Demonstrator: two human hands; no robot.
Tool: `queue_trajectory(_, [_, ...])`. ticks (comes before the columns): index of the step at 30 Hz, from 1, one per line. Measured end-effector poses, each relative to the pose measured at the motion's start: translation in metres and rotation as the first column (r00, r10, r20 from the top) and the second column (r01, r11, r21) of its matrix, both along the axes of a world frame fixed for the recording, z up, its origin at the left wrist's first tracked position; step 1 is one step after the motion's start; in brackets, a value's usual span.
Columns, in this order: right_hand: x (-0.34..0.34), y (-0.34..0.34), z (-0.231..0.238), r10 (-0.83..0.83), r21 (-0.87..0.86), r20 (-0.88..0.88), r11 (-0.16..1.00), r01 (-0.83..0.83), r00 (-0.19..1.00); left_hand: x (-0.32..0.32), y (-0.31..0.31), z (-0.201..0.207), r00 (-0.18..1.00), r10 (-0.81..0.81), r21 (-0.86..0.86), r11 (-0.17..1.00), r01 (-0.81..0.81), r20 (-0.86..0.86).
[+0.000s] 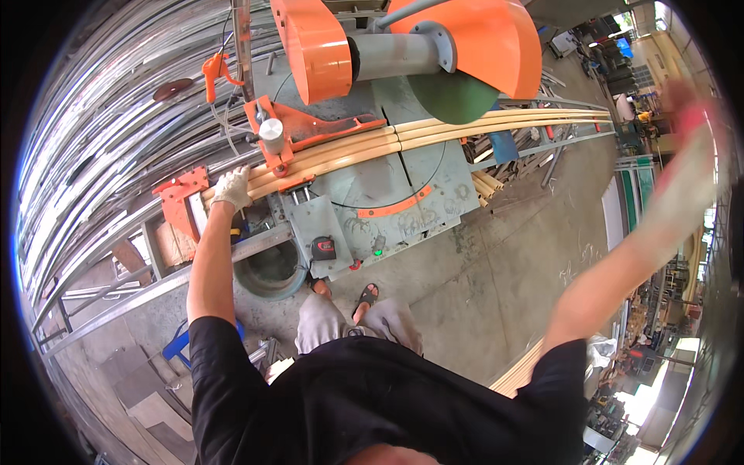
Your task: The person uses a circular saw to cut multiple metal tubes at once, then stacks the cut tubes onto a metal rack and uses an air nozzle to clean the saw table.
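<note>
Tan strips (333, 160) are lying on the saw table (434, 174), apparently severed, uncleared. Your left hand (232, 187) is touching them, your right hand (687, 167) blurring; I cannot tell either grip.

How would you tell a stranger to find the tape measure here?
Start at the big orange-guarded saw at the top, then drop to its grey table. At the table's near left end, just beyond the sandalled feet, sits the tape measure. It is a small, boxy, black-and-red case, unlike the glowing green spot to its right.
</note>
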State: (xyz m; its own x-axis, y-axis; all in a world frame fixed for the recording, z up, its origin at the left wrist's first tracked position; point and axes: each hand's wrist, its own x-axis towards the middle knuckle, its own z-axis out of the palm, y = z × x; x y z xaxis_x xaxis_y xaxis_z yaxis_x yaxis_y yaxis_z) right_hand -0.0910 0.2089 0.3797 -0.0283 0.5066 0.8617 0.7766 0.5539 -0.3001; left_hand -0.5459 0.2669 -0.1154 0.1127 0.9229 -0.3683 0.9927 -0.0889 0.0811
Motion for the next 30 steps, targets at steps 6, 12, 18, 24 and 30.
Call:
queue_trajectory(6, [0.047, -0.089, -0.413, 0.159, -0.875, 0.419, -0.194, 0.444, 0.894, 0.018, 0.010, -0.001, 0.989, -0.142, -0.028, 0.989, 0.144, 0.038])
queue_trajectory(12, [0.045, -0.122, -0.578, -0.114, -0.841, 0.540, -0.123, 0.527, 0.834, 0.012, 0.008, 0.007, 0.986, -0.135, -0.025, 0.990, 0.138, 0.100])
queue_trajectory(18, [0.035, -0.114, -0.582, -0.132, -0.817, 0.560, -0.254, 0.518, 0.818, 0.004, 0.003, 0.002, 0.985, -0.115, 0.028, 0.993, 0.112, 0.131])
queue_trajectory(24, [0.046, -0.129, -0.591, -0.290, -0.862, 0.496, -0.278, 0.424, 0.819, 0.021, 0.011, 0.011, 0.983, -0.143, 0.012, 0.990, 0.142, 0.116])
queue_trajectory(30, [0.064, -0.165, -0.544, -0.247, -0.889, 0.405, -0.333, 0.316, 0.880, 0.003, 0.000, -0.054, 0.985, -0.136, 0.103, 0.987, 0.125, 0.104])
